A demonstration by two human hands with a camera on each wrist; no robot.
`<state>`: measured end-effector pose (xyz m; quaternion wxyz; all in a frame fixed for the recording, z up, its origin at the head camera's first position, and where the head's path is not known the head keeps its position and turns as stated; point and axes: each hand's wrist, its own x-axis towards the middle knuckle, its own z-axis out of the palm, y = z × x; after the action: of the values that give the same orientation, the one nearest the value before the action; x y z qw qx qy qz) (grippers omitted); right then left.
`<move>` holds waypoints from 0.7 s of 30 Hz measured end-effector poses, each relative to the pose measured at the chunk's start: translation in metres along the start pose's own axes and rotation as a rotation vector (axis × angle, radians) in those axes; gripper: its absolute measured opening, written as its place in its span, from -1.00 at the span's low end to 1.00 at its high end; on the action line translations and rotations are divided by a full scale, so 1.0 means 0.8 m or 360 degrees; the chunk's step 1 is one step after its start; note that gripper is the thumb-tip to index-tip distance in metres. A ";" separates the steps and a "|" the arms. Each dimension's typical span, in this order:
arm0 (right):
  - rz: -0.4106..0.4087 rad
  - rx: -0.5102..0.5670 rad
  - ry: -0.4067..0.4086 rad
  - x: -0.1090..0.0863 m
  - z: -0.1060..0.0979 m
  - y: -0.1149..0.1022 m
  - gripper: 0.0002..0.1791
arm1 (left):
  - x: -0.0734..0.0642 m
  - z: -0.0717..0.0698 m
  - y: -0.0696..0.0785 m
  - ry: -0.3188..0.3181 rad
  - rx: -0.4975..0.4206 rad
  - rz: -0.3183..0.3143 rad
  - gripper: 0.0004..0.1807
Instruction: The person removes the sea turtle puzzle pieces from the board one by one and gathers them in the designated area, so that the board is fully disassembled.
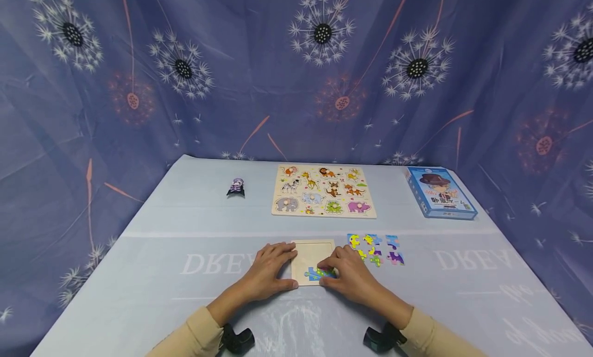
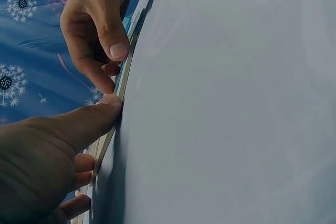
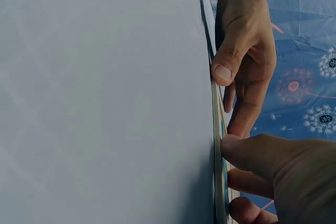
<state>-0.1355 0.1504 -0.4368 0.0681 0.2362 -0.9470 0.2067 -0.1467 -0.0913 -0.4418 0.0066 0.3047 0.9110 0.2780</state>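
A small square wooden puzzle tray (image 1: 311,249) lies on the table, with a few joined blue and green jigsaw pieces (image 1: 315,273) in its lower right part. My left hand (image 1: 269,272) holds the tray by its left side, thumb at the near corner and fingers farther up the edge. At the lower right of the tray, my right hand (image 1: 351,275) has curled fingers and thumb on a jigsaw piece, partly hidden under them. In the left wrist view the left thumb (image 2: 97,119) rests against the tray's thin edge. The right thumb (image 3: 252,150) shows low over that edge in the right wrist view.
Loose jigsaw pieces (image 1: 373,250) lie right of the tray, partly behind the right hand. Farther back are a wooden animal peg puzzle (image 1: 319,191), a small purple and black figure (image 1: 237,188) and a blue box (image 1: 442,193). A patterned curtain (image 1: 259,79) hangs behind the table.
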 end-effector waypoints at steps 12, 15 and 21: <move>0.0096 0.0089 -0.0034 0.003 0.001 -0.003 -0.66 | 0.000 0.001 0.001 -0.0003 0.0003 -0.0006 -0.27; 0.0106 0.0116 -0.0033 0.003 0.000 -0.004 -0.63 | 0.000 0.001 0.001 0.0003 0.0011 -0.0005 -0.27; 0.0100 0.0085 -0.0019 0.002 0.000 -0.005 -0.63 | 0.001 0.001 0.000 0.0005 0.0020 0.0000 -0.27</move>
<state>-0.1351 0.1463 -0.4348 0.0496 0.2094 -0.9484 0.2327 -0.1469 -0.0905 -0.4425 0.0032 0.3042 0.9128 0.2726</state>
